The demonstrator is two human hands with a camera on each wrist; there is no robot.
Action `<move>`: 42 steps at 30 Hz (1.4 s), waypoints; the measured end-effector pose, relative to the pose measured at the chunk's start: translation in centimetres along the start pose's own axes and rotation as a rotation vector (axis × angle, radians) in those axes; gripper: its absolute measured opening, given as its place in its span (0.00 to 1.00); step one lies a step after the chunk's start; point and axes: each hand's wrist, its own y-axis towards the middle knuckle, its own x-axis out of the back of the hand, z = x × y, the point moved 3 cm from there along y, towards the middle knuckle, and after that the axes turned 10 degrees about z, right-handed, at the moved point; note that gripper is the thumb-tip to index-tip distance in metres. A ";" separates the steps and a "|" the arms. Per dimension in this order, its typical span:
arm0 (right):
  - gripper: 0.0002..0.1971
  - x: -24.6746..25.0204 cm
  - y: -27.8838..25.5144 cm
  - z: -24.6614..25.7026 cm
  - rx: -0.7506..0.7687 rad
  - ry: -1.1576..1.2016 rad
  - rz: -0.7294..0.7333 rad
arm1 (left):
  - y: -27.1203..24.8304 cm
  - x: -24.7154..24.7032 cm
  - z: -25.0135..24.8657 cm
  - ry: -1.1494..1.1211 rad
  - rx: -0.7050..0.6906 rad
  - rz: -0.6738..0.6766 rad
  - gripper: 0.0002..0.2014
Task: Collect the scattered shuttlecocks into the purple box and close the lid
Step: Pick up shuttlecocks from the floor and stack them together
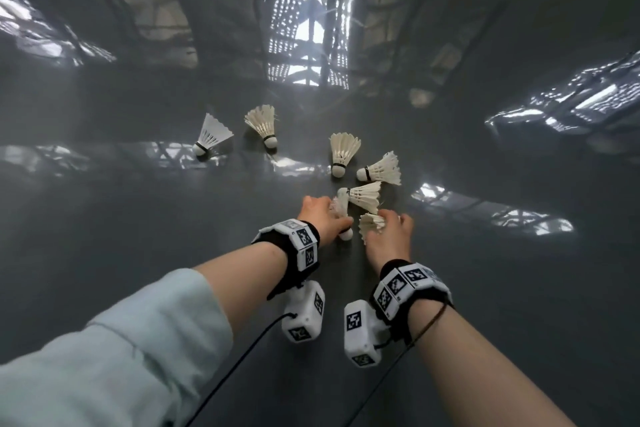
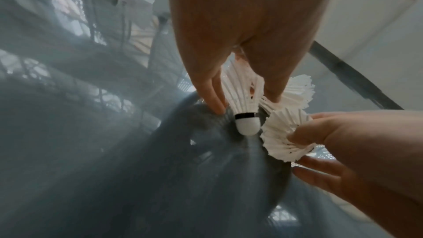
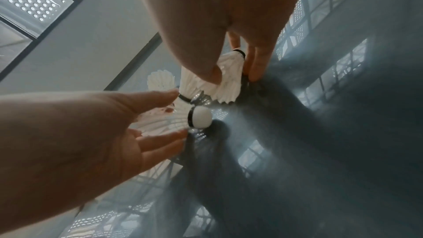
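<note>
Several white feather shuttlecocks lie on a glossy grey table [image 1: 173,236]. My left hand [image 1: 337,219] grips one shuttlecock [image 2: 242,102] by its feathers, with the cork [image 1: 346,234] pointing back at me. Just to its right, my right hand [image 1: 384,219] pinches the feather skirt of a second shuttlecock [image 1: 371,224], thumb on top [image 2: 304,137]. In the right wrist view this shuttlecock [image 3: 231,86] sits between thumb and fingers. A third shuttlecock [image 1: 363,196] lies right beyond both hands. The purple box is not in view.
Two more shuttlecocks [image 1: 343,149] [image 1: 382,168] lie further out at centre right, and two others [image 1: 213,136] [image 1: 263,123] to the far left. The table surface mirrors ceiling lights and framework. A black cable [image 1: 242,357] runs from my left wrist.
</note>
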 end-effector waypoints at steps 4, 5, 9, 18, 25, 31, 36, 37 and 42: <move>0.17 0.6 -1.5 -0.4 0.057 0.188 -0.149 | -0.9 -0.2 0.5 -0.120 -0.035 -0.101 0.09; 0.15 0.8 -1.9 -0.3 0.057 0.254 -0.196 | -1.3 0.0 0.9 -0.141 -0.037 -0.110 0.09; 0.10 0.6 -3.1 1.3 0.118 0.522 -0.271 | -2.5 0.9 2.0 -0.057 -0.218 -0.096 0.28; 0.10 -0.2 -3.6 4.9 0.149 0.298 -0.047 | -4.4 2.0 2.7 0.256 -0.451 -0.057 0.41; 0.20 -1.5 -2.9 5.3 0.060 0.166 0.073 | -4.5 1.5 2.4 0.205 -0.604 -0.032 0.48; 0.17 -1.5 -2.9 6.1 0.073 0.189 0.067 | -4.8 0.2 3.1 0.120 -0.674 -0.047 0.45; 0.12 -1.6 -2.9 5.2 0.111 0.320 -0.097 | -4.6 0.5 3.1 0.145 -0.606 -0.112 0.38; 0.12 -1.6 -2.9 4.9 0.093 0.343 -0.133 | -4.4 0.7 3.4 0.157 -0.558 -0.118 0.36; 0.10 -2.4 -2.4 3.5 -0.023 0.323 -0.092 | -4.2 2.2 5.6 0.127 -0.300 -0.183 0.27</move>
